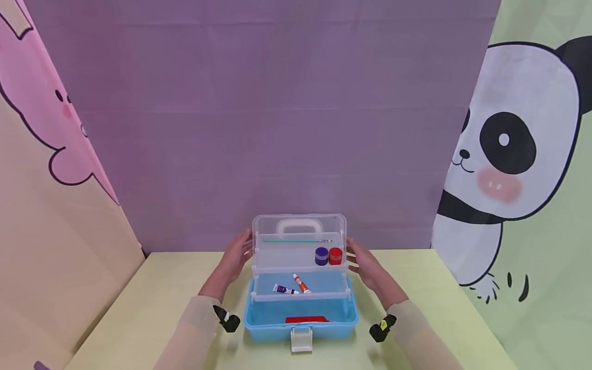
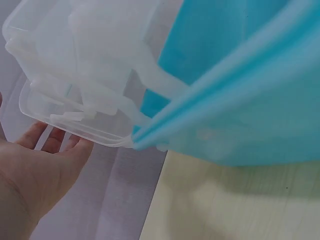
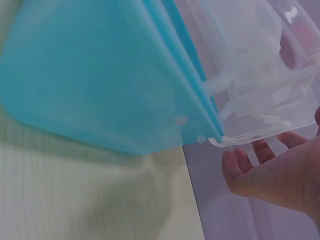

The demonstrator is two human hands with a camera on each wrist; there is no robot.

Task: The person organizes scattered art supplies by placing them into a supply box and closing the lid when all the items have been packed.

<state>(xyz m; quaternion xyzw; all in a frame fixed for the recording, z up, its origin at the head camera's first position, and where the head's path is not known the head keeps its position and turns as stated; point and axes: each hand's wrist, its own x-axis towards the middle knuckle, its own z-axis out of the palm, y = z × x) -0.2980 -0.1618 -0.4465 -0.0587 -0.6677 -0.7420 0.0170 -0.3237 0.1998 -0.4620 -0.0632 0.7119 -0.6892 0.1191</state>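
Note:
A plastic case with a light blue base (image 1: 268,334) and a clear lid (image 1: 265,226) stands with its lid raised and its trays fanned out. In the upper tray (image 1: 282,258) lie a teal-handled paintbrush (image 1: 291,240), a dark blue jar (image 1: 321,257) and a red jar (image 1: 335,256). The lower tray (image 1: 328,283) holds a purple paint tube (image 1: 284,289) and a red-orange paint tube (image 1: 301,283). My left hand (image 1: 235,255) is at the lid's left edge, fingers reaching behind it. My right hand (image 1: 367,264) mirrors it at the right edge, fingers loosely bent; exact contact is unclear.
A red object (image 1: 306,319) lies in the base, its kind unclear. A white latch (image 1: 301,340) hangs at the case's front. Behind the pale yellow table (image 1: 185,277) rises a purple backdrop (image 1: 296,128), with printed cartoon panels on both sides.

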